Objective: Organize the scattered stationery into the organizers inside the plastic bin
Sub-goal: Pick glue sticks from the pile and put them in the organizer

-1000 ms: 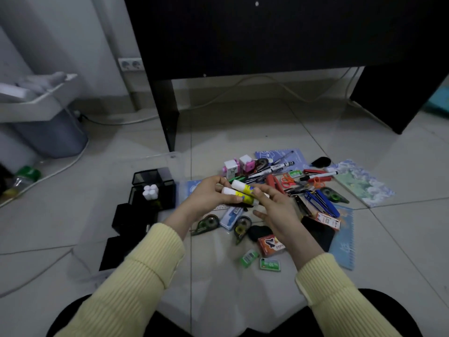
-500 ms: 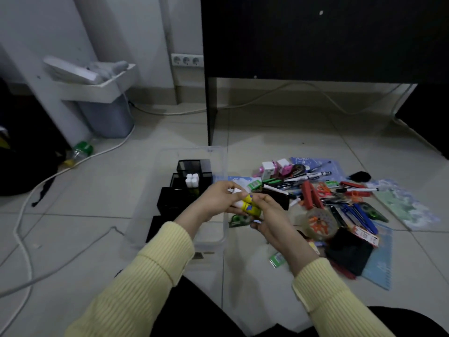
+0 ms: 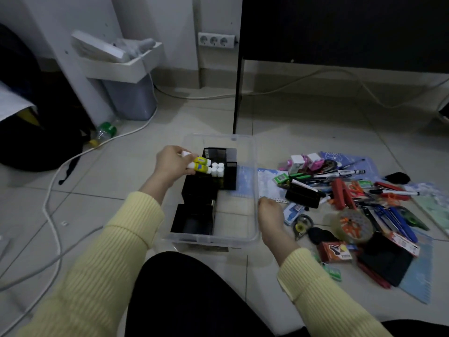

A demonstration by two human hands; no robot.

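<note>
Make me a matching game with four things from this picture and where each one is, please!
Things:
1. glue sticks
2. right hand
3. green-capped bottle
4. power sockets

Places:
A. beside the white cable
B. on the wall
C. in the left hand, over the black organizers
D. at the plastic bin, by its right rim

Pairs: 1-C, 2-D, 3-A, 4-B

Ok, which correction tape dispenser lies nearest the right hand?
The yellow-wheeled correction tape dispenser, just right of the right hand. The green dispenser lies much farther to the right.
</note>
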